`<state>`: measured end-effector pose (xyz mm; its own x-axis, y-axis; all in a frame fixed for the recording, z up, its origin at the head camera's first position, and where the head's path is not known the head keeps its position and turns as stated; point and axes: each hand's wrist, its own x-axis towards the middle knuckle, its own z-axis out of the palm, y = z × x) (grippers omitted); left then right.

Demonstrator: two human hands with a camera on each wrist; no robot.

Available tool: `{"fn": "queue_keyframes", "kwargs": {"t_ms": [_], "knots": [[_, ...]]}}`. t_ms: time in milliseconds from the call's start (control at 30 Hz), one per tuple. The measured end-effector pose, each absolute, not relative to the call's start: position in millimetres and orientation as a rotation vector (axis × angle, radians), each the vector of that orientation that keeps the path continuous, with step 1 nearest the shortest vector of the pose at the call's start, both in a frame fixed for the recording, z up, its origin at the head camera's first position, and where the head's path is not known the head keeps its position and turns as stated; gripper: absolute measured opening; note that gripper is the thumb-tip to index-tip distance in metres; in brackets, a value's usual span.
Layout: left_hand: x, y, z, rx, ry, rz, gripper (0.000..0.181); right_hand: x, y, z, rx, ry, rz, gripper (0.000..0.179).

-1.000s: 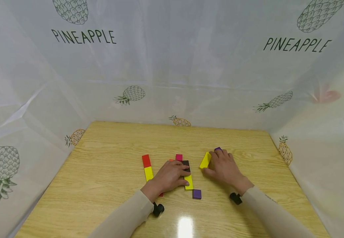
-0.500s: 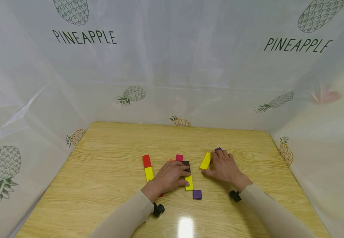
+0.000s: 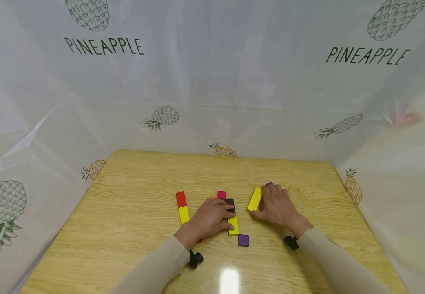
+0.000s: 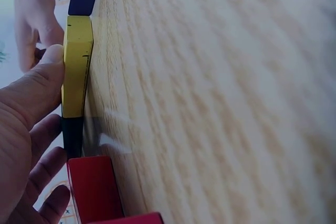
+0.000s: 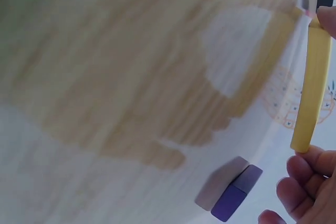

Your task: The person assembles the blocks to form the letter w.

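Observation:
Flat coloured blocks lie on the wooden table. My left hand [image 3: 210, 216] rests over the middle group, its thumb touching a yellow block [image 4: 77, 72] and its other fingers stretched across a black block [image 3: 229, 203]. At the near end of that yellow block sits a purple block [image 3: 243, 240]. My right hand [image 3: 278, 206] pinches another yellow block [image 5: 312, 87] by its two ends, between thumb and fingertips. In the right wrist view this block is held off the tabletop, apart from its reflection. Behind the right hand a second purple block [image 3: 269, 183] is mostly hidden.
To the left, a red block [image 3: 181, 199] and a yellow block [image 3: 184, 214] form a line running under the left wrist. A pink block [image 3: 221, 194] and an orange block [image 3: 211, 198] show beyond the left fingers. A pineapple-printed sheet [image 3: 212, 81] encloses the table [image 3: 142, 171].
My right hand has shifted slightly right with the yellow block, which now looks a little raised. The purple block behind it shows less. The left hand has stayed still.

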<state>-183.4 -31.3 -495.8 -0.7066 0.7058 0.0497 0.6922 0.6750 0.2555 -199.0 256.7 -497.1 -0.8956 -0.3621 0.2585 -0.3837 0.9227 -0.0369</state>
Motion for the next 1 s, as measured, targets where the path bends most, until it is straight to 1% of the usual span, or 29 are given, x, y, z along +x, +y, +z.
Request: {"fn": "queue_keyframes", "kwargs": {"t_ms": [133, 233, 367, 533, 767, 1000], "knots": [[-183.7, -31.1, -496.0, 1.192, 2.831, 0.390, 0.047, -192.5, 259.5, -495.4, 0.582, -2.823, 0.140, 0.076], [-184.1, -31.1, -496.3, 1.205, 2.838, 0.375, 0.047, -185.2, 261.7, -494.2, 0.588, -2.848, 0.123, 0.078], [-184.3, -31.3, -497.1, 1.211, 2.840, 0.372, 0.047, -173.9, 263.5, -493.3, 0.602, -2.879, 0.087, 0.088], [-185.0, -31.3, -498.1, 1.208, 2.837, 0.373, 0.047, -162.3, 264.0, -495.3, 0.624, -2.923, 0.098, 0.094], [-185.3, -31.3, -497.7, 1.193, 2.832, 0.374, 0.047, -151.6, 259.8, -498.7, 0.699, -2.942, 0.127, 0.091], [-184.6, -30.5, -496.2, 1.189, 2.831, 0.366, 0.047, -145.8, 256.9, -500.8, 0.729, -2.915, 0.101, 0.092]]}}
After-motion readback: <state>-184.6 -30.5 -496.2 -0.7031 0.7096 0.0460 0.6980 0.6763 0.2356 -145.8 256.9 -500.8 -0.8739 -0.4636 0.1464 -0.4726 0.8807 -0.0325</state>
